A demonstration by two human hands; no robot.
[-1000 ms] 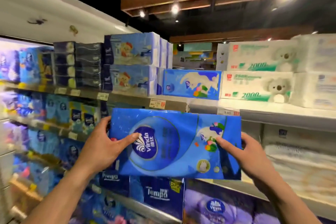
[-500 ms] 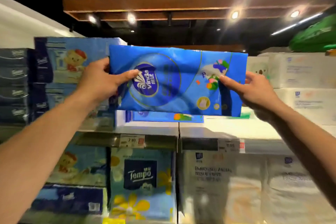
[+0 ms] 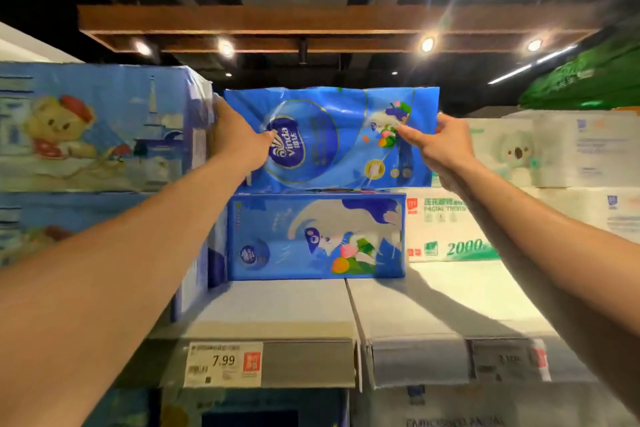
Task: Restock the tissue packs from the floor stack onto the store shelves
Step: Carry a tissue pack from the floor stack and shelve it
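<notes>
A blue Vinda tissue pack [image 3: 329,146] sits at the top of the shelf, on another blue Vinda pack [image 3: 315,236] that stands on the top shelf board [image 3: 277,308]. My left hand [image 3: 235,139] grips the upper pack's left end, thumb on its front. At the pack's right end my right hand [image 3: 440,146] holds it, thumb pressed on the printed front. Both arms reach up and forward. The floor stack is out of view.
Large blue bear-print packs [image 3: 97,128] stand close to the left of the pack. White koala-print packs [image 3: 512,156] and a white "2000" pack [image 3: 450,225] stand to the right. A 7.99 price tag [image 3: 223,362] hangs on the shelf edge; more packs fill the shelf below.
I have lifted the blue pack from chest height up past the shelf edge and pushed it further back, so it now rests on the pack on the top shelf. Both hands keep their hold.
</notes>
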